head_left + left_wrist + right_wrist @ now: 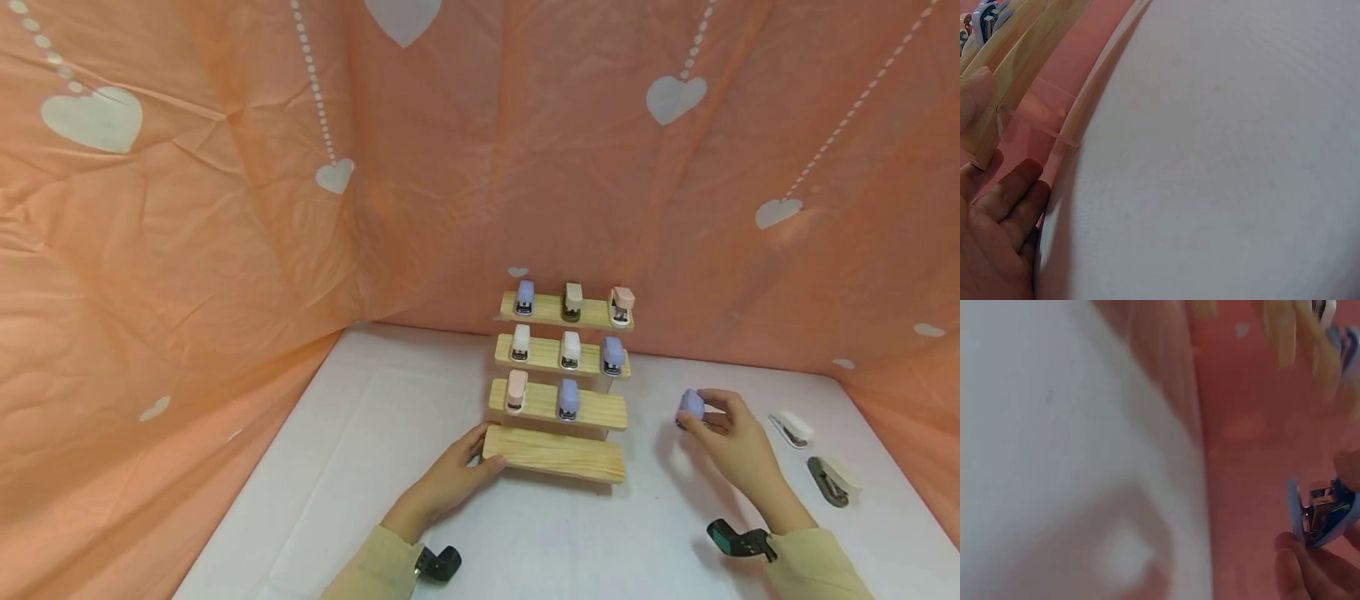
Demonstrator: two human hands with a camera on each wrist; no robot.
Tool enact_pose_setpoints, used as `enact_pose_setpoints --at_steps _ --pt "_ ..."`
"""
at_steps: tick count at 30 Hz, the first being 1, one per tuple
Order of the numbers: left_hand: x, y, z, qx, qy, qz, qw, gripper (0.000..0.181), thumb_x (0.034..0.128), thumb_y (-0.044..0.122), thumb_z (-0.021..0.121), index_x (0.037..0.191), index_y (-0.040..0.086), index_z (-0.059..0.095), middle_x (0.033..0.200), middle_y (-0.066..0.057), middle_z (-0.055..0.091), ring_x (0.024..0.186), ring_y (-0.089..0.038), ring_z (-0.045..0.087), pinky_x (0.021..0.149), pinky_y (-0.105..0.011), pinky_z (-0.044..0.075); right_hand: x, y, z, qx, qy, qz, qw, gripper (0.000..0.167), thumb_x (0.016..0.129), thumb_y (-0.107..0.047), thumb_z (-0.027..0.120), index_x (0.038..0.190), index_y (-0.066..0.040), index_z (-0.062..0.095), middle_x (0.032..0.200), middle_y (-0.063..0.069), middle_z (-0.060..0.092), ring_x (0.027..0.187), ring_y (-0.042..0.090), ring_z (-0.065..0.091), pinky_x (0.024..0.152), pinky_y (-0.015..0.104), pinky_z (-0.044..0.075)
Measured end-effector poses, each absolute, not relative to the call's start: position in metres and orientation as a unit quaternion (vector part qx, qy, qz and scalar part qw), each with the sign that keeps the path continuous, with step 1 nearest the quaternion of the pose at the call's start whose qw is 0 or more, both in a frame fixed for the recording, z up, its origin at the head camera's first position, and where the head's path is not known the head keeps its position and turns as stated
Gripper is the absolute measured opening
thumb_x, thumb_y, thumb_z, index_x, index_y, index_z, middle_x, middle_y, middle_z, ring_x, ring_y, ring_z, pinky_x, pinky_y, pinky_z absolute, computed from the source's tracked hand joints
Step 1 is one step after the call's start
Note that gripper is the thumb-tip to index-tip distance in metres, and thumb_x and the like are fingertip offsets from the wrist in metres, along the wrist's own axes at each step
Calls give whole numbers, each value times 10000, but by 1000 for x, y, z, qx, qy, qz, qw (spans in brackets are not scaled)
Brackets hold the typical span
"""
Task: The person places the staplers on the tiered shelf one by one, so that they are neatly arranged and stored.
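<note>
1. One purple stapler [691, 405] is up in the right hand [738, 442] in the head view, pinched between thumb and fingers, off to the right of the wooden rack [603, 410] and not touching it. That sideways gap is the bit I'd watch: going leftward, the third shelf down is about level with it, where a pink stapler [516, 390] sits at the left end and another purple one [568, 398] in the middle. Its mouth end seems to face the person's side, like the ones on the shelves, just leaning a little; can't pin down the long axis exactly. Right hand is obviously the nearer one to that end. The left hand [453, 475] is way over at the other side, gripping the left end of the bottom shelf [555, 454].

2. Left wrist view: thumb on one face of the wood, a finger against the underside, so yeah, a pinch on that corner. The other fingers are loosely bent beside it. Held stapler isn't in this shot.

3. Right wrist view: stapler's at lower right, fingertips on opposite sides, metal mouth showing. The blurry shelf ends are up at the top right, well apart, with backdrop cloth [1241, 487] visible between.
</note>
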State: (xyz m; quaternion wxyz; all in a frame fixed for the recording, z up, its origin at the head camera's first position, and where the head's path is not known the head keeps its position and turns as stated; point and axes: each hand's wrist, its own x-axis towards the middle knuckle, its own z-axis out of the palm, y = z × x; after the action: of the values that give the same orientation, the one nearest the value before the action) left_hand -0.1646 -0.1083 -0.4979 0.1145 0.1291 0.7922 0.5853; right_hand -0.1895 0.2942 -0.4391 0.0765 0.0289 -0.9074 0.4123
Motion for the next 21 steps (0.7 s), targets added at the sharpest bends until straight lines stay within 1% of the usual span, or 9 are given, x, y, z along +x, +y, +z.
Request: enact_pose_setpoints --at_steps 3,5,7,9,15,21 --pt "-169 -109 -508 133 794 583 113 674 940 334 637 1504 129 330 1494 -134 394 1382 -358 321 1127 -552 192 -187 282 -434 45 -900 424 93 613 898 -354 701 1331 -20 424 1222 217 538 1009 168 621 698 121 498" --pt "-171 -110 -511 135 795 581 113 682 934 365 638 1505 151 332 1494 -115 400 1383 -339 326 1129 -541 197 -186 275 -431 58 -894 432 101 593 880 -323 729 1313 -36 442 1202 197 552 947 23 602 698 122 503" --pt "-171 -110 -512 135 795 581 114 690 928 387 640 1504 159 336 1493 -109 403 1384 -331 327 1131 -535 199 -185 269 -430 72 -892 432 108 571 870 -300 745 1298 -50 462 1186 185 566 899 -73 569 691 129 508" --pt "-171 -111 -512 134 795 581 116 699 922 405 641 1504 162 339 1491 -110 407 1384 -329 328 1131 -531 199 -184 264 -430 89 -890 433 114 551 863 -275 756 1286 -58 479 1179 171 573 891 -80 571 691 140 514" --pt "-171 -111 -511 133 795 580 119 728 921 424 636 1509 129 324 1502 -129 385 1389 -341 315 1133 -531 193 -184 249 -427 122 -885 432 125 518 847 -247 774 1265 -76 520 1153 123 618 905 7 616 708 162 515" --pt "-171 -111 -511 134 796 579 117 723 922 423 635 1506 124 331 1501 -125 389 1389 -342 315 1133 -533 192 -186 235 -427 147 -878 436 128 496 839 -215 782 1247 -63 544 1156 91 641 945 18 598 770 171 506"
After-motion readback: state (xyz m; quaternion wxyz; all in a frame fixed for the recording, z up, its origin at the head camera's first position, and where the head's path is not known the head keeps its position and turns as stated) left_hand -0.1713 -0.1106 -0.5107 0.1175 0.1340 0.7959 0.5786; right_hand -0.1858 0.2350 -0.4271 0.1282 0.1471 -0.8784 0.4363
